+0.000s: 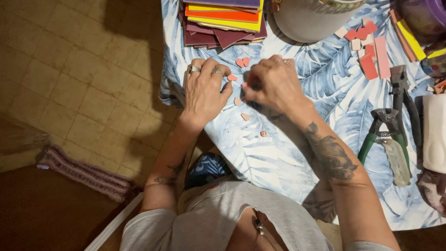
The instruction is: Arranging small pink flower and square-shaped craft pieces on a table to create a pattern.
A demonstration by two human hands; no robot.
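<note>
My left hand (204, 90) rests palm down on the blue leaf-patterned tablecloth (278, 158), fingers curled, rings on two fingers. My right hand (274, 83) is beside it, fingers bent down and pinched over something dark that I cannot make out. Small pink tile pieces (242, 62) lie between and just beyond the hands, with a few tan chips (245, 116) nearer to me.
A stack of coloured tile sheets (223, 18) sits at the far edge. A grey bowl (309, 18) stands beside it. Pink and red tile strips (371, 51) lie to the right, near green-handled nippers (383, 128) and black pliers (402, 93). A striped rug (83, 172) lies on the floor.
</note>
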